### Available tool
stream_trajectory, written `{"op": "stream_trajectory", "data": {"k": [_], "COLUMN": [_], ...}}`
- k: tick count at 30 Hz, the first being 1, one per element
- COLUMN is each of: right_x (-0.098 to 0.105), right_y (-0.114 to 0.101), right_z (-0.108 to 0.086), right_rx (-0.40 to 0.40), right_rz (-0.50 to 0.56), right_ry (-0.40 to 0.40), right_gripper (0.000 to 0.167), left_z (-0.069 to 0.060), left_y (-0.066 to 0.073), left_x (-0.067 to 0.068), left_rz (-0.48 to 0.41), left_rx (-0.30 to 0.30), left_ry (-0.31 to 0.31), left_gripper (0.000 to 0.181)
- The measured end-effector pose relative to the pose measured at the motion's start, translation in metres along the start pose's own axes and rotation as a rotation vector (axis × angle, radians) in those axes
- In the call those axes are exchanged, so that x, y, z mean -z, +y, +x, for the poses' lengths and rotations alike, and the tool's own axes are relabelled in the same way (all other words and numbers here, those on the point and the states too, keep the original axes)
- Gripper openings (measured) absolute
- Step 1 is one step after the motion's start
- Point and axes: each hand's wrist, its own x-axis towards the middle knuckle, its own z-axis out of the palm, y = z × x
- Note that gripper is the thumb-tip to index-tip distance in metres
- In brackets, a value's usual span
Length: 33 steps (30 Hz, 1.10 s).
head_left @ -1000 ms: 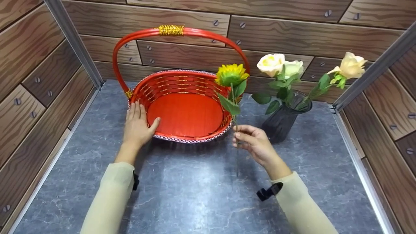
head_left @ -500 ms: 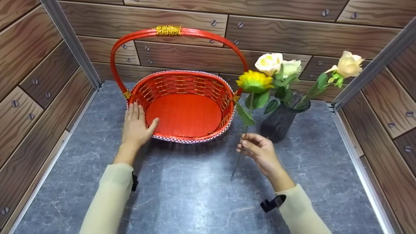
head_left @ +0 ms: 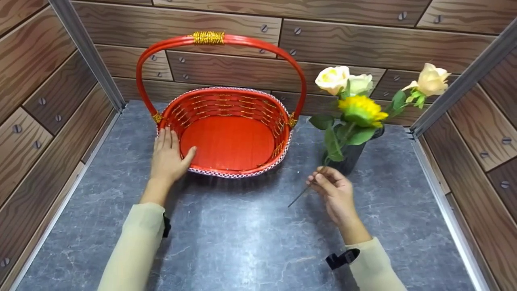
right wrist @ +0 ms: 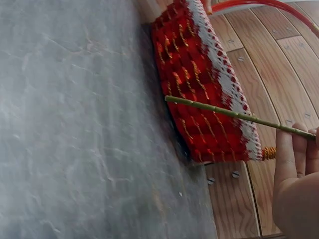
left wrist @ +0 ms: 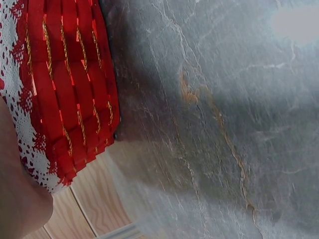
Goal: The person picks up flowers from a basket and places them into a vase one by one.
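My right hand (head_left: 335, 194) pinches the thin stem of a yellow sunflower (head_left: 362, 111). The bloom leans right, in front of a dark vase (head_left: 349, 157), and the bare stem end points down and left. In the right wrist view the green stem (right wrist: 219, 109) crosses in front of the red basket. My left hand (head_left: 167, 157) rests with straight fingers on the left rim of the red woven basket (head_left: 228, 171). The inside of the basket shows only its red floor. In the left wrist view, the basket's side (left wrist: 70, 74) and lace trim appear beside the hand.
Behind the sunflower, white roses (head_left: 333, 80) and a peach rose (head_left: 431, 81) stand in the vase. The basket's tall red handle (head_left: 208, 38) arches above it. Wood-patterned walls (head_left: 343, 40) enclose the grey marbled tabletop (head_left: 226, 242) at the back and both sides.
My right hand has carried the sunflower rightward from the basket's right rim to in front of the vase, tilting its bloom right. The left hand has stayed on the basket.
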Motion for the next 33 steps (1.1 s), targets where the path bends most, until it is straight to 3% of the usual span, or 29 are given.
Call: {"op": "stream_trajectory", "data": {"k": [11, 20, 27, 33], "right_x": [0.006, 0.011, 0.016, 0.022], "right_y": [-0.033, -0.080, -0.107, -0.126], "right_z": [0.018, 0.045, 0.060, 0.072], "right_rx": [0.074, 0.223, 0.334, 0.371], "right_rz": [0.136, 0.264, 0.332, 0.310], "right_ry": [0.133, 0.296, 0.329, 0.356], "right_gripper": [0.015, 0.015, 0.023, 0.026], "left_z": [0.000, 0.001, 0.000, 0.002], "left_y": [-0.001, -0.001, -0.002, -0.001], "left_x": [0.000, 0.000, -0.002, -0.001], "left_rz": [0.003, -0.002, 0.003, 0.001], "left_rx": [-0.008, -0.003, -0.003, -0.002], "left_ry": [0.010, -0.005, 0.006, -0.013], "left_gripper": [0.091, 0.092, 0.091, 0.091]}}
